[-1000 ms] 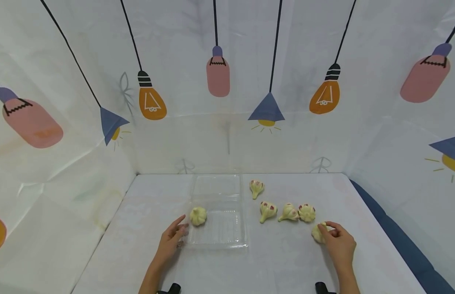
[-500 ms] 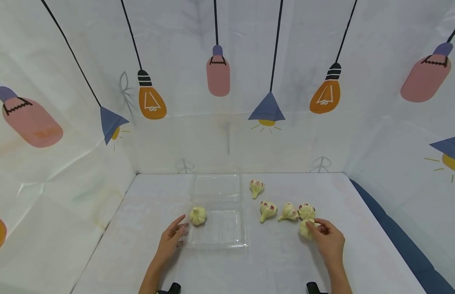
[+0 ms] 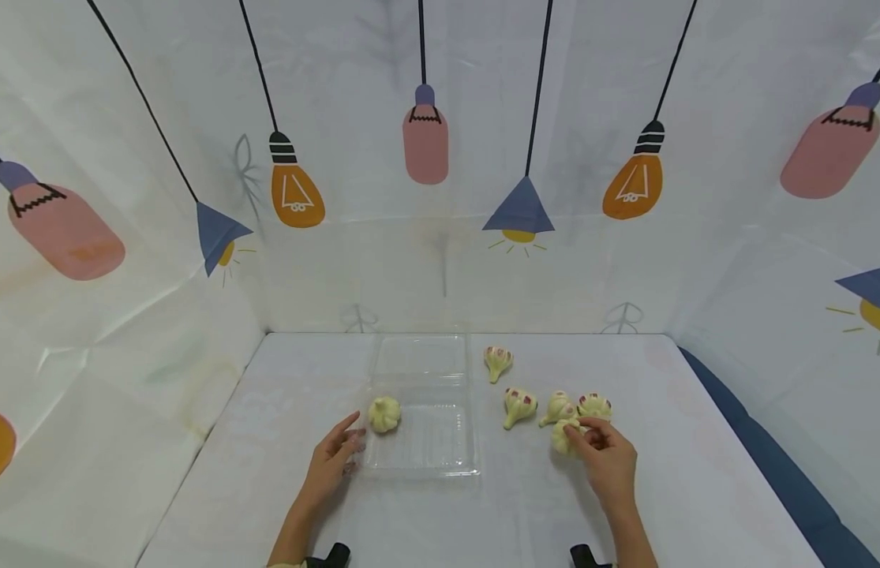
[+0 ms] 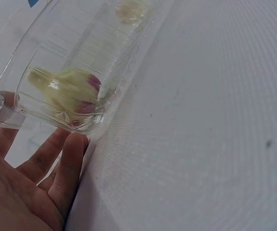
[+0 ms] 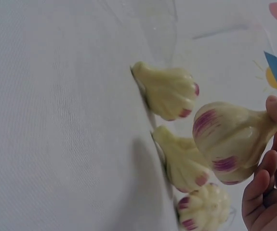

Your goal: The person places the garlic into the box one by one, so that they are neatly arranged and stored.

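My right hand [image 3: 612, 469] pinches a garlic bulb [image 5: 230, 142] by its stem and holds it above the table. The bulb is pale with purple patches. Just beyond it lie two more bulbs, a garlic bulb [image 3: 556, 406] and another garlic bulb [image 3: 594, 405]. At the left, my left hand [image 3: 331, 459] rests with extended fingers against the side of a clear plastic box [image 3: 440, 465], its lid folded back. One garlic bulb [image 4: 73, 89] sits in the near-left part of the box, its stem toward me in the left wrist view's left.
Right of the box lie a garlic bulb [image 3: 519, 406] and, farther back, another garlic bulb [image 3: 497, 363]. All stands on a white table [image 3: 482, 521]. Behind it rises a white backdrop [image 3: 440, 260] printed with lamps. Black wrist straps [image 3: 329, 556] show at the bottom edge.
My right hand has moved left with the pinched garlic bulb, passing in front of the two bulbs at the right. My left hand and the box have stayed in place.
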`<state>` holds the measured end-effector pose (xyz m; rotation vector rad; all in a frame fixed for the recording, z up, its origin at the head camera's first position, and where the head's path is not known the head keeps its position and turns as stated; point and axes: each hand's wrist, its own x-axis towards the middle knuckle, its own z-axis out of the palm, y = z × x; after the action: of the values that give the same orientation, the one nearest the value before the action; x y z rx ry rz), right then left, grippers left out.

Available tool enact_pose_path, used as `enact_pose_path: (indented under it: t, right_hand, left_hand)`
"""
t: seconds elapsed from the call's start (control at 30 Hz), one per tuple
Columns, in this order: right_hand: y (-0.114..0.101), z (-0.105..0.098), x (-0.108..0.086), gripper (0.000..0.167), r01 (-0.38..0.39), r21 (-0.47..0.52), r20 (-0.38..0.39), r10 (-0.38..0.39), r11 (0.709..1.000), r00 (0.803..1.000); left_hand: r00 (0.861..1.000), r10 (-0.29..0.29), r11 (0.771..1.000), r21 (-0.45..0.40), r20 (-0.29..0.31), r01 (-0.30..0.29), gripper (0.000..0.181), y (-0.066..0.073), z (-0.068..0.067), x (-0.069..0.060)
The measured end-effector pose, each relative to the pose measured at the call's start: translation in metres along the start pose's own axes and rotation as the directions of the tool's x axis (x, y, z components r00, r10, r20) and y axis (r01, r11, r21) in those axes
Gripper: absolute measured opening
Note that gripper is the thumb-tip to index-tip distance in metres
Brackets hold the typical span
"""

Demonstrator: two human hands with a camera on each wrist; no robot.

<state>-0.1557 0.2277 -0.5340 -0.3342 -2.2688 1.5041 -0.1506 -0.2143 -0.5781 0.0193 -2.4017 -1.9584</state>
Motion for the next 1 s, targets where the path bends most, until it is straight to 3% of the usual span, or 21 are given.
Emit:
enact_pose_path:
  t: [0.3, 0.53, 1.0]
  right_hand:
    - [-0.004, 0.021, -0.005, 0.024, 0.031, 0.022, 0.042, -0.032, 0.999, 0.999]
    - [-0.012, 0.031, -0.010, 0.022, 0.056, 0.065, 0.082, -0.061, 0.996, 0.995]
    - [-0.025, 0.055, -0.018, 0.021, 0.105, 0.108, 0.137, -0.120, 0.989, 0.983]
  left_hand:
    - [1.000, 0.005, 1.000, 0.008, -0.028, -0.005, 0.044, -0.001, 0.001, -0.002]
    - [0.998, 0.050, 0.999, 0.017, -0.023, -0.050, 0.045, -0.003, 0.001, -0.001]
    - [0.999, 0.038, 0.999, 0.013, -0.011, -0.038, 0.045, -0.004, 0.000, 0.000]
